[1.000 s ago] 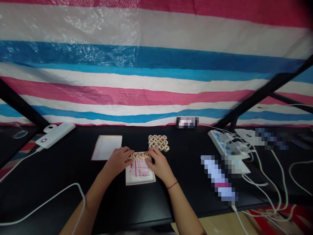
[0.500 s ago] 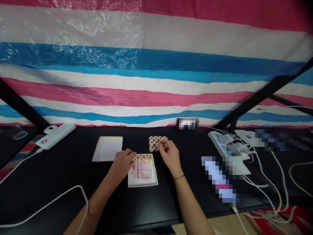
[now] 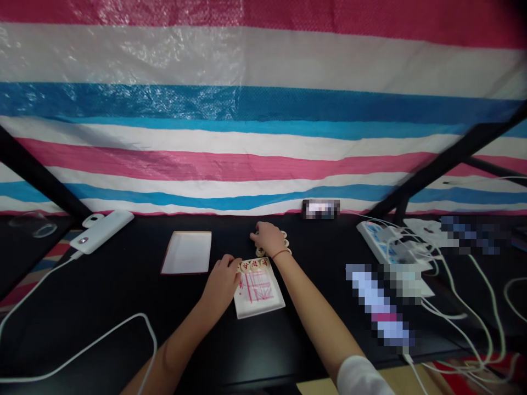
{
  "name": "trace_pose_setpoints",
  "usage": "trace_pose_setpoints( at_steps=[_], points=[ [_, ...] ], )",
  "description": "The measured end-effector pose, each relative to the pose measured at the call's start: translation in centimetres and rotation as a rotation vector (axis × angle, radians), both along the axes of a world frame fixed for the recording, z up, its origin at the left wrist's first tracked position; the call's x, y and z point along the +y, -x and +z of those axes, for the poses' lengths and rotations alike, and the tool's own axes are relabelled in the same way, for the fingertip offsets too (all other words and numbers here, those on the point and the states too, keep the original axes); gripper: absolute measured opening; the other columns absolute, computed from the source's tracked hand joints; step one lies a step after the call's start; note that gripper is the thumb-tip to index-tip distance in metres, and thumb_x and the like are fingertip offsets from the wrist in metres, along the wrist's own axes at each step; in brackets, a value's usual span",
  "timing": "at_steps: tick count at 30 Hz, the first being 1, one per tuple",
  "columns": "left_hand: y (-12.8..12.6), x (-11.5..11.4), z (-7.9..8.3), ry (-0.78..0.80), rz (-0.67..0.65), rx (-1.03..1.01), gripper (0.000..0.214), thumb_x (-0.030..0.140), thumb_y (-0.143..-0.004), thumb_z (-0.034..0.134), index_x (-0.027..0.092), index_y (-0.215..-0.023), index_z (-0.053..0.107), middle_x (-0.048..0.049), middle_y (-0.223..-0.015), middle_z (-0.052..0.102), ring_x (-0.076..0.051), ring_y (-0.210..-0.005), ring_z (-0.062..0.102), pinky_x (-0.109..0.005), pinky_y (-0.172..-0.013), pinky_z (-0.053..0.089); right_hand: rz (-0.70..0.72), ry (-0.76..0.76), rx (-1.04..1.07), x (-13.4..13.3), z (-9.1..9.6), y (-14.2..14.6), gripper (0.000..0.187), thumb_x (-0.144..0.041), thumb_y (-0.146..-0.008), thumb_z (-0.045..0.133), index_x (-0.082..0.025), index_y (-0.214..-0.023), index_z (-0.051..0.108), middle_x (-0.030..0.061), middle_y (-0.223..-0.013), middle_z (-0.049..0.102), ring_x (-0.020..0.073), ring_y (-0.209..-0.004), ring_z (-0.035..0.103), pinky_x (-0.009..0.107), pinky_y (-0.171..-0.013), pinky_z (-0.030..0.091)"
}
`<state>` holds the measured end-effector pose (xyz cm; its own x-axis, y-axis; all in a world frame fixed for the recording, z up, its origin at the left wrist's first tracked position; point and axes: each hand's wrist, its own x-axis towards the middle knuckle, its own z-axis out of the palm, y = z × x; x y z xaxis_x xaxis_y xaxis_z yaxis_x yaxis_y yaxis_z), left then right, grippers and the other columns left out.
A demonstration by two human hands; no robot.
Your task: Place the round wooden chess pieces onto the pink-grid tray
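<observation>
My left hand [image 3: 221,283] lies on the black table [image 3: 123,285], its fingertips against the left end of a row of round wooden xiangqi pieces [image 3: 255,265]. That row sits along the far edge of a white paper square [image 3: 259,296] with a hand-drawn red grid. My right hand [image 3: 269,238] is over a cluster of matching pieces [image 3: 261,252] beyond the paper, hiding most of them. Whether it pinches one is hidden.
A shallow white tray [image 3: 186,252] lies left of the paper. Further left are a white power bank [image 3: 101,231] and a white cable [image 3: 82,340]. On the right, a power strip [image 3: 387,244] trails tangled white cables. A striped tarpaulin [image 3: 247,109] hangs behind the table.
My right hand has moved forward and left over the cluster, with more of its forearm and a white sleeve showing. The view has shifted, so the paper sits further right. My left hand remains at the row's end.
</observation>
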<state>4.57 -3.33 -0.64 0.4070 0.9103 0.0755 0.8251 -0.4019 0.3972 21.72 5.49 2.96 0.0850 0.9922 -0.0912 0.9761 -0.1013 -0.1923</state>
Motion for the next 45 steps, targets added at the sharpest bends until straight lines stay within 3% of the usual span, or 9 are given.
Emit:
trace_pose_setpoints(
  at_steps=[8,11,16,19,22,25,29,36,45],
  points=[
    [0.3,0.7,-0.3,0.034,-0.023,-0.179,0.034,0.012,-0.084,0.053,0.018,-0.116,0.064,-0.0088,-0.106,0.060,-0.022,-0.097,0.062,-0.037,-0.091,0.050,0.019,-0.004,-0.020,0.0,0.1,0.2,0.018,-0.024,-0.084,0.059,-0.018,-0.099,0.067,0.0112,-0.100,0.071,0.0246,-0.092,0.067,0.029,-0.072,0.044],
    [0.5,0.8,-0.3,0.017,-0.007,-0.235,0.034,0.016,-0.082,0.057,0.018,-0.116,0.063,-0.0092,-0.107,0.059,-0.025,-0.100,0.061,-0.040,-0.093,0.049,0.004,-0.079,0.047,-0.5,0.7,0.3,0.019,-0.026,-0.087,0.058,-0.019,-0.102,0.067,0.0097,-0.099,0.071,0.0234,-0.092,0.067,0.029,-0.074,0.044],
    [1.1,1.1,-0.2,0.035,0.081,-0.459,0.055,0.033,-0.083,0.062,0.022,-0.135,0.045,-0.0072,-0.111,0.058,-0.021,-0.092,0.061,-0.038,-0.082,0.054,0.107,-0.281,0.595,-3.4,1.0,0.5,0.020,-0.034,-0.083,0.065,-0.020,-0.097,0.068,0.0034,-0.087,0.073,0.0175,-0.080,0.067,0.026,-0.072,0.047],
    [1.4,1.3,0.0,0.024,0.102,-0.569,0.054,0.030,-0.085,0.060,0.026,-0.136,0.042,-0.0052,-0.113,0.057,-0.016,-0.087,0.060,-0.033,-0.076,0.055,0.157,-0.235,0.861,-5.7,0.4,0.9,0.024,-0.036,-0.078,0.068,-0.019,-0.095,0.068,0.0020,-0.079,0.072,0.0154,-0.071,0.065,0.025,-0.066,0.047],
    [1.5,1.3,0.2,-0.009,0.019,-0.608,0.037,0.028,-0.088,0.056,0.026,-0.125,0.053,-0.0049,-0.117,0.056,-0.016,-0.091,0.060,-0.032,-0.081,0.055,0.142,-0.149,0.998,-7.1,-0.4,1.3,0.026,-0.037,-0.075,0.071,-0.018,-0.094,0.068,0.0024,-0.078,0.072,0.0140,-0.064,0.062,0.025,-0.060,0.046],
    [1.5,1.1,0.6,-0.006,-0.076,-0.590,0.023,0.028,-0.089,0.055,0.024,-0.112,0.059,-0.0048,-0.114,0.058,-0.017,-0.093,0.061,-0.034,-0.084,0.054,0.135,-0.091,1.099,-7.4,-0.9,1.5,0.028,-0.038,-0.073,0.073,-0.017,-0.091,0.068,0.0038,-0.077,0.073,0.0144,-0.066,0.063,0.024,-0.058,0.045],
    [1.7,1.0,1.3,-0.011,-0.107,-0.532,0.023,0.024,-0.088,0.056,0.022,-0.110,0.058,-0.0053,-0.107,0.059,-0.017,-0.093,0.060,-0.033,-0.086,0.052,0.143,-0.065,1.174,-7.4,-1.1,1.4,0.028,-0.038,-0.073,0.073,-0.017,-0.091,0.067,0.0043,-0.078,0.072,0.0154,-0.069,0.065,0.024,-0.059,0.047],
    [3.0,1.0,2.6,-0.008,-0.201,-0.469,0.004,0.023,-0.085,0.058,0.021,-0.088,0.059,-0.0021,-0.093,0.062,-0.016,-0.089,0.060,-0.029,-0.082,0.048,-0.014,-0.194,1.288,-6.6,-2.0,-0.7,0.035,-0.049,-0.071,0.072,-0.017,-0.084,0.066,0.0010,-0.066,0.065,0.0095,-0.045,0.050,0.022,-0.041,0.038],
    [2.6,0.4,2.8,-0.090,-0.447,-0.102,0.007,0.027,-0.083,0.066,0.021,-0.083,0.064,0.0004,-0.087,0.070,-0.018,-0.086,0.057,-0.033,-0.076,0.035,-0.043,-0.254,1.262,-6.2,-2.4,-1.3,0.038,-0.052,-0.069,0.072,-0.017,-0.083,0.067,0.0043,-0.070,0.068,0.0126,-0.053,0.055,0.022,-0.044,0.038]
  ],
)
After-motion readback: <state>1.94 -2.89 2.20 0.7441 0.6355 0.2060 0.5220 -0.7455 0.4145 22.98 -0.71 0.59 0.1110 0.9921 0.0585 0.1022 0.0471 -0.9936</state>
